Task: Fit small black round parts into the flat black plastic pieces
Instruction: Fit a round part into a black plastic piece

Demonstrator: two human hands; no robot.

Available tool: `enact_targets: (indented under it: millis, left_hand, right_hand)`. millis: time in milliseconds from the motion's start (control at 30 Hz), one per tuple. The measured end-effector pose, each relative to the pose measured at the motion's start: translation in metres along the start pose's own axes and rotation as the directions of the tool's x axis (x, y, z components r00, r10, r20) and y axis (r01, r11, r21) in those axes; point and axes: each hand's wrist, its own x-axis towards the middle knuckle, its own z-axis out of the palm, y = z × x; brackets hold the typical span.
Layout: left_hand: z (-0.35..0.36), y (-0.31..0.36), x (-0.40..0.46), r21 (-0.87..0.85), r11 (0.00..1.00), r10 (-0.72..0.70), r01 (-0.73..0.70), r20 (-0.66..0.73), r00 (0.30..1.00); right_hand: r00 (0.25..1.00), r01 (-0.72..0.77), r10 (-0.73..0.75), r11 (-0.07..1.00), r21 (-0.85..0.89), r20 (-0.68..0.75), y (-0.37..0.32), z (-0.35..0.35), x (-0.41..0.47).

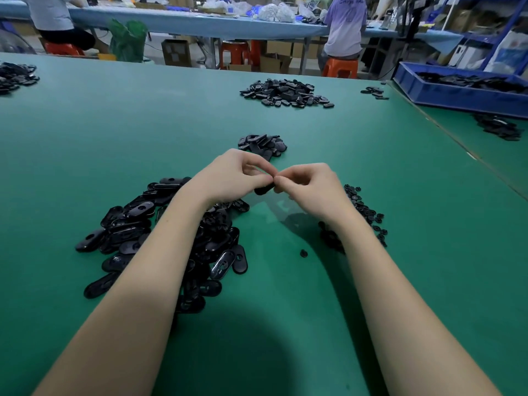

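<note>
A flat black plastic piece (263, 190) was held above the green table (371, 172), near the centre of the scene, with only its lower edge visible beneath the fingers. The left hand (231, 178) gripped it, fingers and thumb curled around its left end. The right hand (311, 185) met the left at the fingertips, its fingers curled and pinching at the right end of the same piece; whether a small round part lay between those fingertips could not be determined.

A large pile of flat pieces (160, 238) lay on the table to the left, partly beneath the left forearm. A pile of small round parts (363, 212) lay to the right, beside and partly behind the right wrist. One single round part (303, 253) lay apart on the table between the two forearms. A small heap of flat pieces (263, 144) lay just beyond the hands.

Farther away, a larger heap (287, 92) lay near the far centre of the table, and another heap (15, 77) at the far left edge. A blue bin (457, 95) containing black parts stood at the far right. Beyond the table, two persons sat on orange stools (340, 67) at a second bench.
</note>
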Motion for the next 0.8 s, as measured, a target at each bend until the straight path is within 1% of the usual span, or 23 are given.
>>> enact_targets:
  millis: [100,233,333,400,433,533,633,700,800]
  left_hand:
    - [0.010,0.007,0.000,-0.075,0.997,-0.013,0.014,0.019,1.000]
    - [0.033,0.016,0.004,-0.134,0.983,-0.128,0.127,0.004,0.992]
    - [0.046,0.017,0.007,-0.193,0.964,-0.198,0.183,-0.059,0.978]
    - [0.047,0.017,0.008,-0.285,0.938,-0.227,0.197,-0.078,0.971]
    - [0.047,0.017,0.008,-0.337,0.920,-0.238,0.198,-0.081,0.968]
    - [0.045,0.017,0.006,-0.479,0.854,-0.273,0.203,-0.080,0.959]
    - [0.043,0.018,0.006,-0.585,0.784,-0.297,0.209,-0.058,0.953]
    - [0.041,0.018,0.006,-0.623,0.758,-0.289,0.196,-0.051,0.956]
    - [0.040,0.018,0.004,-0.636,0.755,-0.255,0.162,-0.056,0.965]
  right_hand:
    - [0.995,-0.072,0.073,0.997,-0.022,0.065,-0.002,-0.020,-0.002]
    - [0.977,-0.122,0.151,0.975,-0.184,0.152,-0.003,-0.045,-0.004]
    - [0.969,-0.175,0.227,0.905,-0.387,0.094,0.000,-0.057,-0.003]
    - [0.954,-0.222,0.293,0.836,-0.502,0.065,0.003,-0.062,-0.003]
    - [0.945,-0.239,0.321,0.815,-0.528,0.068,0.004,-0.063,-0.004]
    - [0.925,-0.258,0.369,0.789,-0.558,0.094,0.005,-0.062,-0.007]
    - [0.929,-0.267,0.364,0.788,-0.555,0.068,0.006,-0.057,-0.007]
    - [0.929,-0.283,0.367,0.783,-0.554,0.044,0.005,-0.055,-0.006]
    - [0.929,-0.294,0.370,0.759,-0.581,0.013,0.004,-0.054,-0.007]
